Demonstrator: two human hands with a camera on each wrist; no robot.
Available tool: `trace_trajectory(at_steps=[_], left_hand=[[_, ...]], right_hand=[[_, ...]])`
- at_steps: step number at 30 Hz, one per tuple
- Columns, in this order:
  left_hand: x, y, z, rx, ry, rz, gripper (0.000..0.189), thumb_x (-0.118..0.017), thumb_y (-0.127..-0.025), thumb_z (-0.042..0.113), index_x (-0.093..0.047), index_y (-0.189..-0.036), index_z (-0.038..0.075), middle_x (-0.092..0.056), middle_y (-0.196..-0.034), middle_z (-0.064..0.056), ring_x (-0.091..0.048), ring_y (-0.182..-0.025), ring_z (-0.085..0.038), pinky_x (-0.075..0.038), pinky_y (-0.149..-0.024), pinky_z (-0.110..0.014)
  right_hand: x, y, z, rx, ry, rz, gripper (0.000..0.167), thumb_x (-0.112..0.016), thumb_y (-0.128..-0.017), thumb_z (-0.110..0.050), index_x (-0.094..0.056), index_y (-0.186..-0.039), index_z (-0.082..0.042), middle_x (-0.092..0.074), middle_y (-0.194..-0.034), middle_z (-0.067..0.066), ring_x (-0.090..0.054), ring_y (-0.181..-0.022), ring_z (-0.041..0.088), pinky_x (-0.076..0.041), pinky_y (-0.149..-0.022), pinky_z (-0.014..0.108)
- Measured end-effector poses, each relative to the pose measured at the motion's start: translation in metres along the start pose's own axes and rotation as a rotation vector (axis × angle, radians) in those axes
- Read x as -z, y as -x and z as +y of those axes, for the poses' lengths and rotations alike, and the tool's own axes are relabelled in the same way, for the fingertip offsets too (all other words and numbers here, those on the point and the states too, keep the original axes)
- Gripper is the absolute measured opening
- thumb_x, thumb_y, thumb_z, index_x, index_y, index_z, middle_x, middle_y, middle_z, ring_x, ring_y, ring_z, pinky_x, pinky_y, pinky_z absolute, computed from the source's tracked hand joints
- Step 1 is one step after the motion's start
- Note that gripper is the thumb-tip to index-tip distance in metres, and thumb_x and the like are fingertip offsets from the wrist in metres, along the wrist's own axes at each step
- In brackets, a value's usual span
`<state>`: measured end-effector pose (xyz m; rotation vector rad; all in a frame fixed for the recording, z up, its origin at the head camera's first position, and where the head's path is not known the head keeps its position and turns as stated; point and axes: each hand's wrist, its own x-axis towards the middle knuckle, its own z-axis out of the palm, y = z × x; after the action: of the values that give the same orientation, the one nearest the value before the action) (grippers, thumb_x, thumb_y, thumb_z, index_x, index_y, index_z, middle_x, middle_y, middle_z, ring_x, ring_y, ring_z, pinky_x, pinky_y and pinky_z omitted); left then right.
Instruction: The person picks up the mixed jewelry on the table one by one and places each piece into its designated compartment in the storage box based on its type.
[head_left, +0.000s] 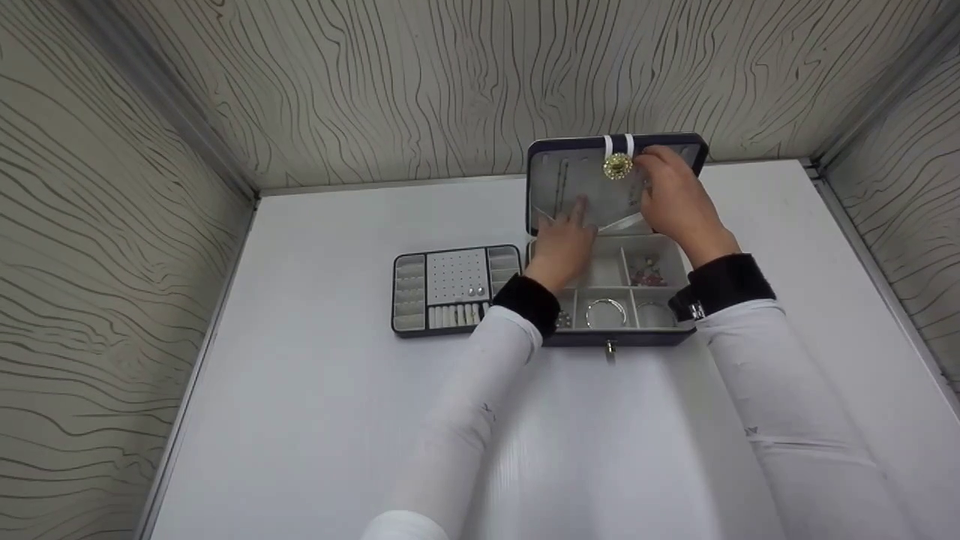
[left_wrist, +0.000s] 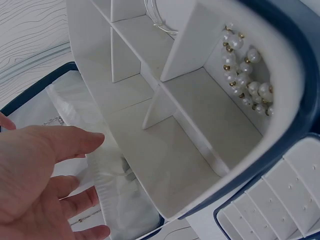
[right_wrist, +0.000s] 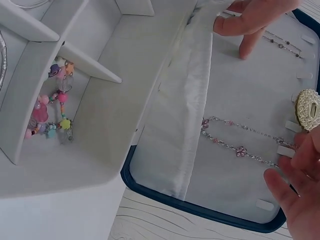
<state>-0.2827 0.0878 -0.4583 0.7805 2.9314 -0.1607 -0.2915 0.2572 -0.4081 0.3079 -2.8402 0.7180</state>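
A dark blue jewellery box (head_left: pixel 615 339) stands with its lid (head_left: pixel 531 187) raised. My left hand (head_left: pixel 561 251) reaches into the lid, fingers spread and loosely extended, its thumb (left_wrist: pixel 92 141) over the white fabric pocket (left_wrist: pixel 112 187). At the lid's upper edge, my right hand (head_left: pixel 675 199) has its fingers curled at the hook end of a silver necklace (right_wrist: pixel 241 151) with pink flower charms. The necklace's lower end meets the pocket edge. Close beside those fingers is a round gold ornament (head_left: pixel 618 166) at the lid strap. Another thin chain necklace (head_left: pixel 562 184) hangs on the left.
Left of the box lies a shallow jewellery tray (head_left: pixel 457 276) with pearl earrings (head_left: pixel 476 291) and rings. The box's compartments hold a pearl bracelet (left_wrist: pixel 242 75), a bangle (head_left: pixel 605 313) and a colourful beaded bracelet (right_wrist: pixel 61 97). A patterned wall (head_left: pixel 420 90) rises behind the white table (head_left: pixel 322 420).
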Motion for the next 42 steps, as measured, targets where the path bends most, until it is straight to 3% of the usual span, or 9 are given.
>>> trace_trajectory(at_steps=[13, 23, 28, 34, 42], left_hand=[[0.001, -0.001, 0.000, 0.000, -0.005, 0.011, 0.038, -0.046, -0.102, 0.019, -0.056, -0.138, 0.024, -0.018, -0.162, -0.005, -0.045, -0.132, -0.024, -0.041, -0.103, -0.046], [-0.001, 0.000, -0.002, -0.001, 0.019, 0.002, 0.062, -0.053, -0.096, 0.009, -0.031, -0.154, 0.014, -0.015, -0.163, -0.004, -0.034, -0.140, -0.023, -0.038, -0.107, -0.044], [-0.006, 0.000, -0.005, -0.011, 0.052, 0.008, 0.074, -0.055, -0.091, 0.006, -0.021, -0.157, 0.011, -0.013, -0.163, -0.005, -0.022, -0.145, -0.023, -0.035, -0.110, -0.045], [-0.012, 0.000, -0.010, -0.024, 0.061, 0.001, 0.079, -0.056, -0.088, 0.005, -0.018, -0.157, 0.013, -0.008, -0.164, -0.007, -0.010, -0.148, -0.024, -0.022, -0.116, -0.048], [-0.010, 0.001, -0.012, -0.029, 0.099, 0.007, 0.074, -0.050, -0.091, 0.004, -0.019, -0.157, 0.016, -0.008, -0.164, -0.007, -0.009, -0.149, -0.024, -0.019, -0.117, -0.049]], right_hand=[[-0.007, 0.004, 0.001, -0.013, 0.028, 0.025, 0.040, -0.046, -0.083, 0.013, -0.061, -0.120, 0.011, -0.043, -0.142, 0.022, -0.040, -0.133, 0.040, -0.036, -0.107, 0.051], [-0.011, 0.008, 0.006, 0.013, -0.024, 0.039, 0.041, -0.045, -0.081, 0.013, -0.064, -0.116, 0.008, -0.040, -0.146, 0.020, -0.038, -0.134, 0.040, -0.036, -0.107, 0.051], [-0.012, 0.009, 0.007, 0.006, -0.048, 0.031, 0.042, -0.044, -0.081, 0.014, -0.063, -0.118, 0.008, -0.037, -0.150, 0.018, -0.037, -0.136, 0.040, -0.035, -0.109, 0.050], [-0.013, 0.012, 0.010, 0.040, -0.060, 0.021, 0.045, -0.045, -0.082, 0.014, -0.060, -0.123, 0.007, -0.033, -0.154, 0.018, -0.033, -0.139, 0.039, -0.032, -0.111, 0.050], [-0.011, 0.016, 0.015, 0.048, -0.117, 0.039, 0.053, -0.046, -0.083, 0.015, -0.060, -0.131, 0.001, -0.032, -0.156, 0.011, -0.029, -0.142, 0.034, -0.032, -0.110, 0.052]])
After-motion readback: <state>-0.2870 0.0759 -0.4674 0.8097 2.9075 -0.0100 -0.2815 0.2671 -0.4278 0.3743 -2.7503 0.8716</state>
